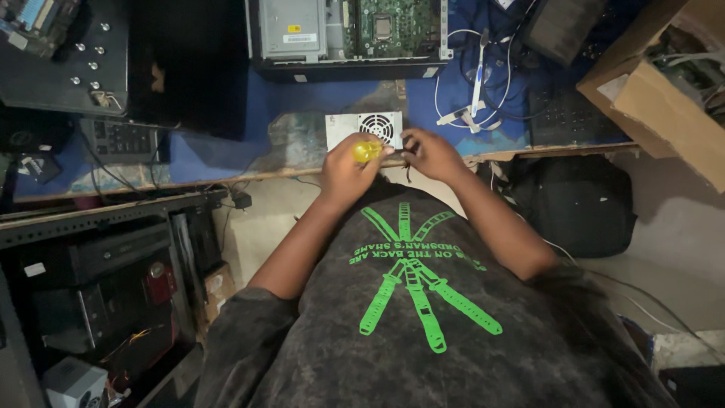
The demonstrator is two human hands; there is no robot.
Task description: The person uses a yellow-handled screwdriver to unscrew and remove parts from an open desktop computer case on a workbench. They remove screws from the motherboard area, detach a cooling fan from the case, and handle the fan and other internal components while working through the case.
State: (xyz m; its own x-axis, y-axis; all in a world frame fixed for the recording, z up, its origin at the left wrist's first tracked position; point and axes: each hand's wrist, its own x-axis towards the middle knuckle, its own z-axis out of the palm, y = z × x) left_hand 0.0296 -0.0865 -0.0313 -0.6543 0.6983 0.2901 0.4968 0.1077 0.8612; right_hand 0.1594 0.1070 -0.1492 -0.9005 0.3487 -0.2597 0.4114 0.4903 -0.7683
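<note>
A small grey power supply box (355, 125) with a round fan grille lies at the near edge of the blue-topped bench (226, 155). My left hand (345, 168) is closed around the yellow handle of a screwdriver (368, 150), held against the box's front edge. Just to the right, my right hand (429, 153) rests its fingers on the box's near right corner. The screwdriver's shaft and tip are hidden behind my hands.
An open computer case (347, 34) with a green board sits behind the box. White and black cables (476, 83) trail to the right, near a cardboard box (664, 98). A black bag (578, 204) hangs below the bench edge. Dark equipment and shelves (98, 257) fill the left.
</note>
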